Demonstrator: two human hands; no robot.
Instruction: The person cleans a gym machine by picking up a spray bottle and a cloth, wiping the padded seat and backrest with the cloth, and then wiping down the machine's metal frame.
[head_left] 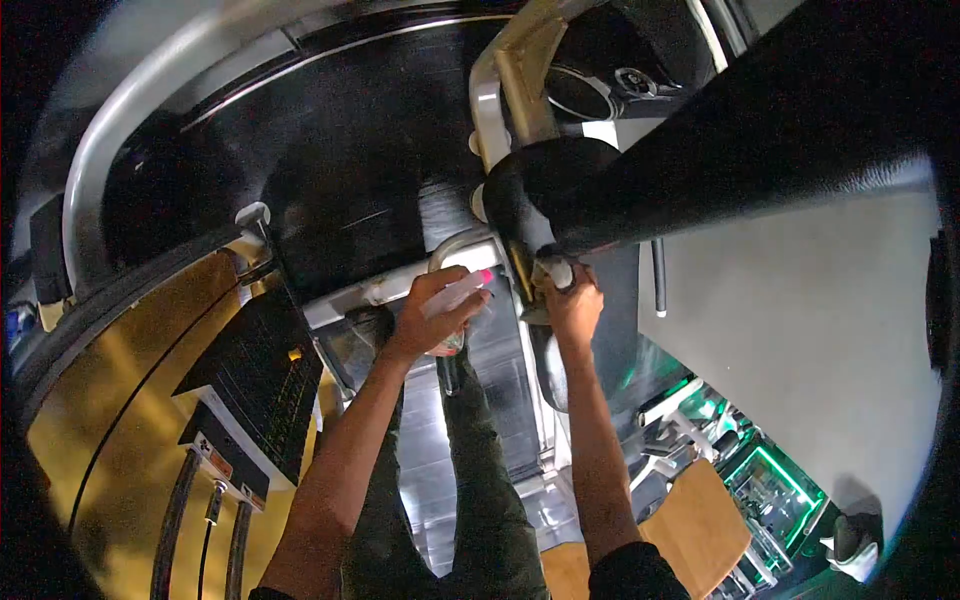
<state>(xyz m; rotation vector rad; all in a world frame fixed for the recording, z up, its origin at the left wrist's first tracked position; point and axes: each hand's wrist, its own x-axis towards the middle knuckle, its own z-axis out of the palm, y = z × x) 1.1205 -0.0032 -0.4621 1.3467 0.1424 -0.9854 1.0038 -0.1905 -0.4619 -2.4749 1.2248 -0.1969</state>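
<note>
Holding spray bottle [455, 296] in left hand [418, 318], closed around its head and neck, likely for control while tilted. Leaving pink nozzle [487, 276] exposed past the fingers, presumably so as not to block the outlet; turned toward right hand [578, 308] and the machine. Not resting on anything: held up just in front of silver crossbar [390, 285], near its right end, by the corner with silver side rail [534, 375], above the grey floor. Holding right hand at pale end piece [560, 272], just under black roller pad [545, 185]; curled partway and touching that piece, perhaps to steady or get around it. Cannot tell whether gripping fully, or whether holding a cloth in between: too blurred. Set apart from the bottle, past the right end of the crossbar, probably for elbow room. Placed beneath long black padded bar [780, 140], running off to the top right; likely padded for body contact. On looks of the bottle: whitish and translucent at the head, vivid pink at the tip, clear-looking in the body below the palm, with a hint of red low down. Partly hidden by fingers; cannot read any label or judge fill level.
</note>
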